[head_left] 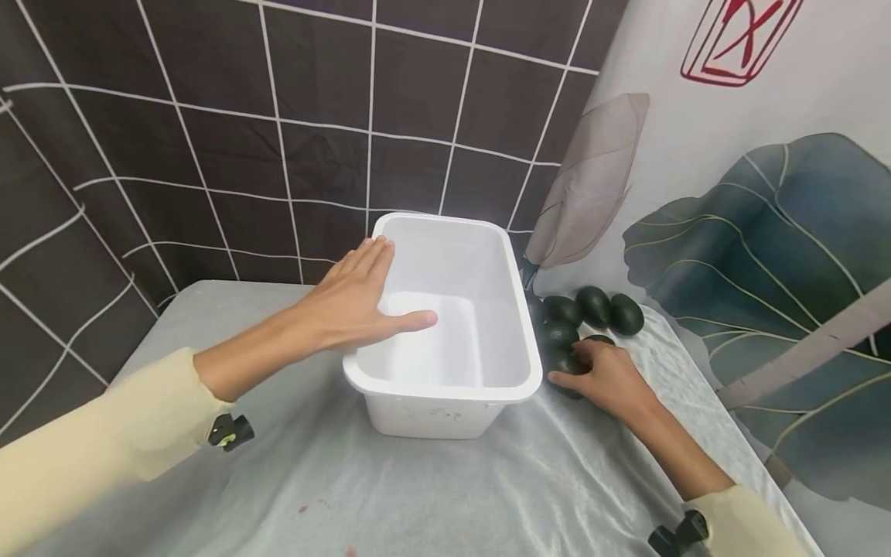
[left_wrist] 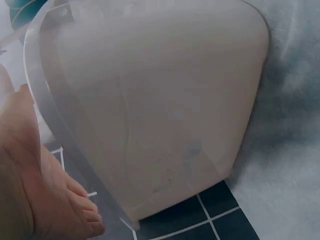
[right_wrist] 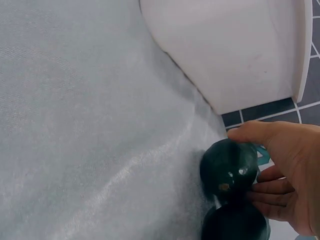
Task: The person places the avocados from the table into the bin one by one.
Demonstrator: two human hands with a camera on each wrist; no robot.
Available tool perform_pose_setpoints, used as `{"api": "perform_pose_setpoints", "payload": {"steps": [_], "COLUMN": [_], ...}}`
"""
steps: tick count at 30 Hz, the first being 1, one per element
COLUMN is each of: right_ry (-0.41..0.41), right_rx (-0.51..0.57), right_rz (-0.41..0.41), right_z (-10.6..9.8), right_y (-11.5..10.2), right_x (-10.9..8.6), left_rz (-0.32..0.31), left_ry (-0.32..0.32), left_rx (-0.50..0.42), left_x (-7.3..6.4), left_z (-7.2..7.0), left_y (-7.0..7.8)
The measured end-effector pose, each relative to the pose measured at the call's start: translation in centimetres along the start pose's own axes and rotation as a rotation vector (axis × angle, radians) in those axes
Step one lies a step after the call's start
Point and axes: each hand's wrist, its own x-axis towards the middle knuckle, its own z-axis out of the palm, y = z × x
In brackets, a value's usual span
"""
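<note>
A white plastic tub (head_left: pixel 438 414) stands on the cloth-covered table in the head view. My left hand (head_left: pixel 351 298) lies across its left rim, fingers straight and thumb stretched over the inside. In the left wrist view, the tub's outer wall (left_wrist: pixel 160 110) fills most of the picture beside that hand. To the right of the tub, my right hand (head_left: pixel 616 383) grips a dark green avocado (right_wrist: pixel 227 167), thumb on one side and fingers on the other. Another avocado (right_wrist: pixel 235 225) sits right against it in the right wrist view.
Several more avocados (head_left: pixel 594 307) lie grouped along the tub's right side, toward the back. A grey, creased cloth (head_left: pixel 278 464) covers the table. Behind it hangs a dark sheet with white grid lines (head_left: pixel 320 162), and a leaf-patterned curtain (head_left: pixel 766 232) is at right.
</note>
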Motion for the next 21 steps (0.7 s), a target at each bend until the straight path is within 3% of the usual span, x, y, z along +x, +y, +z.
{"api": "perform_pose_setpoints", "payload": {"steps": [9,21], "right_ry": [-0.017,-0.010], "right_rx": [-0.048,-0.071], "right_rz": [-0.075,-0.102], "right_z": [0.7,0.7], "right_y": [-0.5,-0.5], "right_x": [0.5,0.6], "left_rz": [-0.042,-0.106], "left_ry": [-0.079,-0.049], "left_rx": [-0.051,-0.004], "left_x": [0.9,1.1], "left_z": [0.8,2.1], "left_y": [1.0,1.7]}}
